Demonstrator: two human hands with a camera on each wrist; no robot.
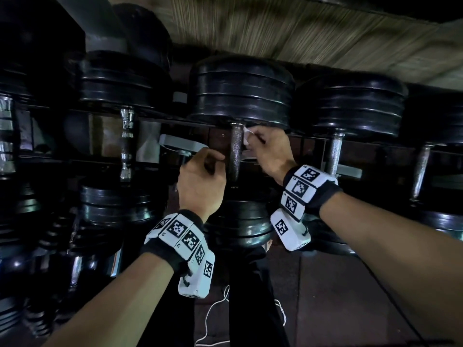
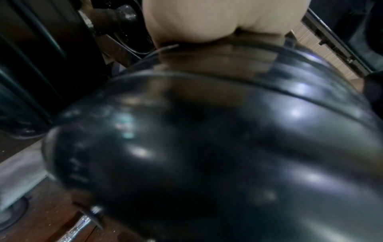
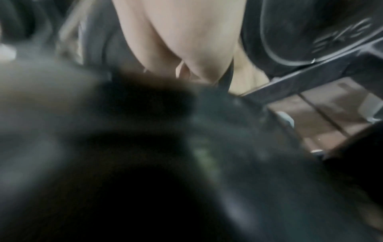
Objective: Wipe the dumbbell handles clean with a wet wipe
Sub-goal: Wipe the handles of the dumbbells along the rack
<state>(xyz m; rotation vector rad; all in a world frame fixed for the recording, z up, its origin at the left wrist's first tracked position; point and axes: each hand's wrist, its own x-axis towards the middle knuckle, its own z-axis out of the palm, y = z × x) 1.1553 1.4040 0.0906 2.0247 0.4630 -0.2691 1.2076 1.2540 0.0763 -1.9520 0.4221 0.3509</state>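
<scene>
White wet wipe [image 1: 246, 137] pinched in the right hand [image 1: 271, 152] against the racked dumbbell's handle [image 1: 235, 151], top end; left hand [image 1: 201, 180] curled beside it (grip unclear); wiping's underway, next probably stroke downward.

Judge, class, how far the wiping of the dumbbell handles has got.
Done: nothing shows as finished; no handle looks visibly cleaner. In hand: the right hand pinches a white wet wipe against the top of the middle dumbbell handle, while the left hand curls beside it. Left: the handle to the right and the chrome one stand untouched.
</scene>
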